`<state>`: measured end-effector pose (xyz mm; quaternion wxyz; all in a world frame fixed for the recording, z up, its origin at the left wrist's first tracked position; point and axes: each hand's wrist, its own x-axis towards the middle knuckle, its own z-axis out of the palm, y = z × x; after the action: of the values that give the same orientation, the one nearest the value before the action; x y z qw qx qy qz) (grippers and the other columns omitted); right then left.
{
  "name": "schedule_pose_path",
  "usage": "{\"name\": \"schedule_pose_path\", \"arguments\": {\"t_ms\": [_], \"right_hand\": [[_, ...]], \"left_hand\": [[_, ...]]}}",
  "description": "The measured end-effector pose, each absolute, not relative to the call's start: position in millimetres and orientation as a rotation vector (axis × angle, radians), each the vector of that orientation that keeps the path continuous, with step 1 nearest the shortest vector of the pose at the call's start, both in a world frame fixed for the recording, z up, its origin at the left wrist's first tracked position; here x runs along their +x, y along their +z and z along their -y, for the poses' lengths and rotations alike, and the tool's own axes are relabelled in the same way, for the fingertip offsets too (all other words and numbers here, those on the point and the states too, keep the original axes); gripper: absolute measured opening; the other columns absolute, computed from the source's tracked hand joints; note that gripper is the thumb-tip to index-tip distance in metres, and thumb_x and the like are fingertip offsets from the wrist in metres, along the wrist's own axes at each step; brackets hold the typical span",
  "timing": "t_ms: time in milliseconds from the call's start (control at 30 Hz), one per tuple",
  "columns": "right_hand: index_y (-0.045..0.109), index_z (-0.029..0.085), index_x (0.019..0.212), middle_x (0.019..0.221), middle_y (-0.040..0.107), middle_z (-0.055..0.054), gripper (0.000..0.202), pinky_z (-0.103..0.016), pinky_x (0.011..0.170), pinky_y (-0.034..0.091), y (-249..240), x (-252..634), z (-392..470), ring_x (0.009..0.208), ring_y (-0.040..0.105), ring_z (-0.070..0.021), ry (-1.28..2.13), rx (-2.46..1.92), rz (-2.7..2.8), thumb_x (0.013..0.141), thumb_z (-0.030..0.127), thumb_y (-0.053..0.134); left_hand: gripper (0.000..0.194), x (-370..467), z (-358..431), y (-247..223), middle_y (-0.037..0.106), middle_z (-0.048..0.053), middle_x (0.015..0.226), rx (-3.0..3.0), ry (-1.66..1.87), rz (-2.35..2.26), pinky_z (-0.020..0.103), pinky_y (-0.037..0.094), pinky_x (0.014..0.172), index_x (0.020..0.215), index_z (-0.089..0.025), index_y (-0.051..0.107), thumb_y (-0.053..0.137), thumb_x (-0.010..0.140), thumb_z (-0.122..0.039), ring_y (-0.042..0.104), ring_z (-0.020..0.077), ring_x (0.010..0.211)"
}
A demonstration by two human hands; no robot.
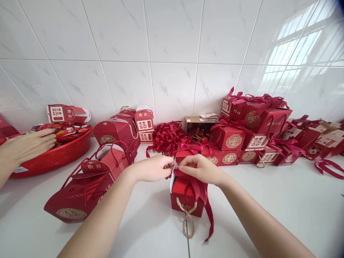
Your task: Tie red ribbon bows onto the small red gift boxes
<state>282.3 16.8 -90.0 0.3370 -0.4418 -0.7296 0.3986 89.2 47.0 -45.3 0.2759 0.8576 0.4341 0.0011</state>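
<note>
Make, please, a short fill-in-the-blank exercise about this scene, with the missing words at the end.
The person's left hand and right hand are both at a red ____ with a rope loop.
The container under the co-worker's hand is coloured ____.
In the picture, the ribbon heap lies to the ____ of the brown carton.
Missing words: box; red; left.
</note>
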Motion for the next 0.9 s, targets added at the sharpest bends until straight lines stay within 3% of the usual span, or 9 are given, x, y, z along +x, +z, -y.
{"name": "schedule_pose_path", "arguments": {"t_ms": [133,267,367,467,633,800,900], "right_hand": [[0.066,0.018,0.08,0.084,0.068,-0.002,0.023,-0.026,0.069,0.046,-80,288,-14,0.077,0.061,-0.0154,0.833,-1.284,1.905,0.084,0.036,0.053],[0.066,0.021,0.084,0.09,0.07,-0.002,0.018,-0.029,0.074,0.047,-63,303,-2,0.085,0.063,-0.0181,0.672,-1.477,1.984,0.083,0.035,0.054],[0.065,0.021,0.084,0.089,0.07,-0.004,0.026,-0.033,0.072,0.048,-52,320,11,0.083,0.064,-0.0215,0.645,-1.699,2.031,0.084,0.044,0.053],[0.065,0.02,0.088,0.094,0.069,-0.008,0.034,-0.037,0.074,0.049,-54,335,21,0.086,0.064,-0.0254,0.693,-1.828,2.091,0.082,0.052,0.053],[0.056,0.025,0.115,0.119,0.061,-0.006,0.036,-0.037,0.087,0.048,-84,345,27,0.106,0.059,-0.0238,0.837,-1.568,2.143,0.08,0.034,0.059],[0.055,0.023,0.111,0.103,0.065,-0.005,0.032,-0.034,0.084,0.05,-115,338,31,0.095,0.063,-0.019,0.839,-1.386,1.94,0.08,0.025,0.058],[0.057,0.022,0.097,0.09,0.065,-0.002,0.018,-0.032,0.081,0.05,-126,333,32,0.084,0.062,-0.0164,0.798,-1.294,1.881,0.079,0.023,0.057]], "left_hand": [[0.006,87,-62,-66,0.061,0.004,0.062,2.263,-0.108,-1.465,0.029,0.036,0.054,0.058,-0.02,0.054,0.053,0.063,-0.017,0.053,0.0199,0.056],[0.021,77,-74,-75,0.048,0.003,0.042,2.223,-0.121,-1.698,0.031,0.034,0.052,0.042,-0.02,0.044,0.06,0.053,-0.011,0.05,0.0211,0.048],[0.011,69,-69,-58,0.06,0.005,0.063,2.29,0.064,-1.702,0.03,0.038,0.057,0.061,-0.02,0.053,0.055,0.07,-0.025,0.055,0.0213,0.061],[0.024,72,-58,-47,0.064,0.003,0.087,2.323,0.379,-1.444,0.03,0.043,0.068,0.085,-0.022,0.056,0.041,0.085,-0.041,0.057,0.0202,0.077],[0.021,89,-37,-78,0.059,0.003,0.101,2.117,0.519,-0.951,0.031,0.044,0.085,0.094,-0.022,0.053,0.045,0.086,-0.039,0.055,0.0197,0.096],[0.014,78,-16,-100,0.056,0.001,0.094,1.991,0.503,-0.945,0.027,0.046,0.074,0.091,-0.022,0.048,0.047,0.086,-0.035,0.055,0.0148,0.081],[0.014,68,-11,-101,0.057,-0.001,0.084,2.054,0.496,-0.981,0.025,0.046,0.067,0.091,-0.022,0.051,0.05,0.084,-0.034,0.055,0.0132,0.072]]}}
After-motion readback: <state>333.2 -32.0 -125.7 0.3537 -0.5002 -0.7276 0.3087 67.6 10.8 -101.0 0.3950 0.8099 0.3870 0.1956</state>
